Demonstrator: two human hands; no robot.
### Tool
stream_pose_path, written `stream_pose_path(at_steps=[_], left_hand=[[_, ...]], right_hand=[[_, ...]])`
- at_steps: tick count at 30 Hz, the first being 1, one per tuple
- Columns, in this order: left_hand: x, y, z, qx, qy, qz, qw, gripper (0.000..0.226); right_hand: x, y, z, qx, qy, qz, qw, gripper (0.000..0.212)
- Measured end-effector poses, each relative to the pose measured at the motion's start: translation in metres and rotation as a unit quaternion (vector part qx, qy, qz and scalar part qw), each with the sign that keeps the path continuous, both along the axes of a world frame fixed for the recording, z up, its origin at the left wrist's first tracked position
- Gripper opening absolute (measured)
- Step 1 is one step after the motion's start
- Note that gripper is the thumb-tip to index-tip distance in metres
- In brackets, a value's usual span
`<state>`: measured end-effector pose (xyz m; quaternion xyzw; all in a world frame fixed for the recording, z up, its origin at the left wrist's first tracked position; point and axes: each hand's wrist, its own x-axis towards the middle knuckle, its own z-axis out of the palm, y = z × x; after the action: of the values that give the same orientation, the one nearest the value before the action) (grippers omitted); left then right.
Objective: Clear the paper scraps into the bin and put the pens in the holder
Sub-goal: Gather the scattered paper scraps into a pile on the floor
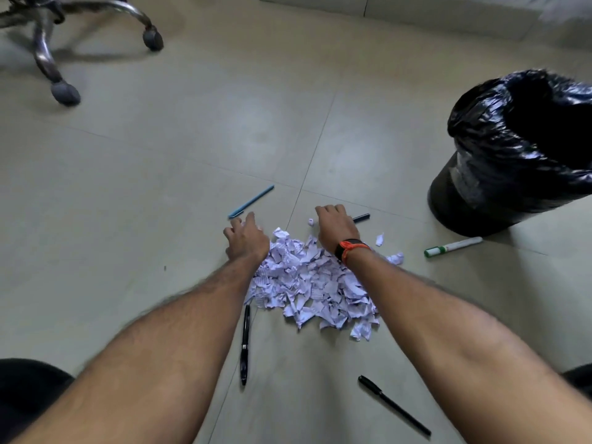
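a pale grey-green tiled floor [160, 193] is seen across the whole view. a round bin lined with a glossy black plastic bag [512, 155] is stood upright at the far right, its mouth open. the chrome star base of a wheeled chair [48, 43] is seen at the upper left. a heap of torn white paper scraps with printed lines [314, 283] is spread on the floor at the centre, with a few loose scraps just beside it on the right. the left hand [246, 238] is laid at the heap's far left edge, fingers spread apart and curled downward; nothing is seen clamped in its grip. the right hand [333, 229], with a black and orange band on the wrist, is laid at the far edge, fingers bent down; it cannot be told whether its grip is closed on anything. a white marker with green cap [453, 247] is laid near the bin. a light blue pen [251, 201], a black pen by the left forearm [245, 344], a black pen at the lower right [394, 405] and a dark pen partly hidden behind the right hand [362, 217] are laid on the floor around the heap.
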<state>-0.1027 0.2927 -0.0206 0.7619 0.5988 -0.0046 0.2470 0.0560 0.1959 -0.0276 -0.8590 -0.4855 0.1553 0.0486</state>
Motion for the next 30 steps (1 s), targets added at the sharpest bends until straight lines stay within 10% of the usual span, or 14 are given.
stream_pose_path(at_steps=[10, 14, 18, 26, 30], left_hand=[[-0.014, -0.019, -0.012, -0.019, -0.037, -0.119, 0.992, 0.035], [-0.005, -0.030, 0.003, -0.004, -0.073, -0.098, 0.992, 0.045], [-0.008, -0.026, 0.004, 0.045, -0.046, -0.057, 0.996, 0.044], [-0.011, -0.042, 0.005, -0.121, 0.005, -0.102, 0.987, 0.051], [0.002, -0.054, 0.017, -0.061, 0.022, -0.055, 0.996, 0.047]], right_hand=[[-0.071, -0.006, -0.002, 0.002, -0.057, 0.024, 0.998, 0.030], [-0.034, -0.031, 0.005, 0.130, 0.000, -0.207, 0.970, 0.044], [0.018, -0.062, 0.001, 0.028, 0.059, -0.376, 0.924, 0.036], [-0.003, -0.066, -0.002, -0.025, 0.109, -0.210, 0.971, 0.033], [0.008, -0.083, 0.012, 0.026, 0.091, -0.320, 0.943, 0.046]])
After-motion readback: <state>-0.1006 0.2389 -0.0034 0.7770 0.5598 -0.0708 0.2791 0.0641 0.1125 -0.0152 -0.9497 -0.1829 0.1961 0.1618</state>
